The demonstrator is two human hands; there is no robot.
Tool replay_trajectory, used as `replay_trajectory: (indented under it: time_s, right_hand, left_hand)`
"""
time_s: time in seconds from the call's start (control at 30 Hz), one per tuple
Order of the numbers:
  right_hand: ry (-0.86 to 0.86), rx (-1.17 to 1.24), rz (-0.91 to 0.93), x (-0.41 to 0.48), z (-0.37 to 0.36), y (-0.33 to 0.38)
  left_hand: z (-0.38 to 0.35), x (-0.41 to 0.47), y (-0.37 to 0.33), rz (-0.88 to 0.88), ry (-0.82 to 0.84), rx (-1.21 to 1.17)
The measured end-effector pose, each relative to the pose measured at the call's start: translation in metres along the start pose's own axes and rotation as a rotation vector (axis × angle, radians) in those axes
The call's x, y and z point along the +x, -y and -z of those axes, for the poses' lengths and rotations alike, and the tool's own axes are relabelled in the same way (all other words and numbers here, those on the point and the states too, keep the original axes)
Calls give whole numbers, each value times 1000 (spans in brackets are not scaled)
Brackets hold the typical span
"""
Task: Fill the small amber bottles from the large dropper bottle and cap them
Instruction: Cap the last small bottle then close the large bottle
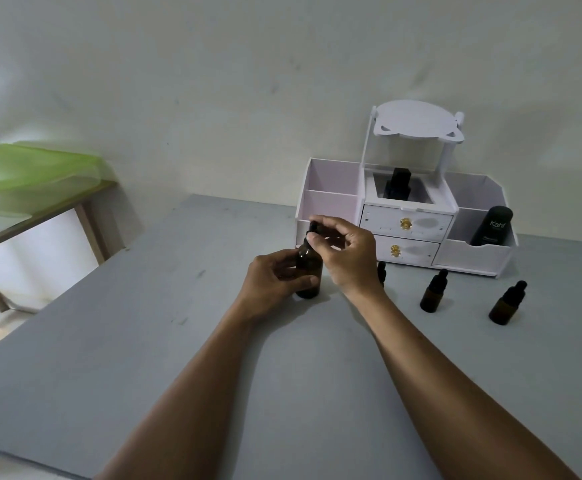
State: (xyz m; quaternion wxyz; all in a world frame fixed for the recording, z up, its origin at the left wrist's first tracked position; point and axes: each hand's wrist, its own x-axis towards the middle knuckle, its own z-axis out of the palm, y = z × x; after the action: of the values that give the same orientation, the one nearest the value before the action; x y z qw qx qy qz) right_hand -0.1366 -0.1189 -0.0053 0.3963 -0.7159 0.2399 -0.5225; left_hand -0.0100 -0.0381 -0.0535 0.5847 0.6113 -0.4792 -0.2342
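The large amber dropper bottle [308,268] stands upright on the grey table [144,341]. My left hand [275,275] wraps around its body. My right hand [343,251] pinches the black dropper cap [313,227] on top of it. Three small amber bottles with black dropper caps stand to the right: one [381,271] mostly hidden behind my right wrist, one [433,295] in the middle, one [507,303] farthest right.
A white desk organiser [407,216] with two drawers stands at the back against the wall. It holds a black bottle [397,184] in its middle bay and a black "Kahf" tube [490,226] at the right. A wooden table with green cloth [33,174] is at the left.
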Motion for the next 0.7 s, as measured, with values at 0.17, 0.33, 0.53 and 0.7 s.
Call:
replay_trajectory:
  time_s: [0.17, 0.33, 0.53, 0.7]
  right_hand:
    - [35, 55, -46, 1, -1, 0]
    - [-9, -62, 14, 1, -1, 1]
    - [59, 99, -45, 1, -2, -2]
    - [124, 152, -83, 4, 6, 3]
  left_hand:
    - [0, -1, -1, -7, -1, 4]
    - [1, -1, -1, -27, 14, 32]
    - [2, 0, 1, -19, 13, 27]
    - [3, 1, 2, 1, 17, 29]
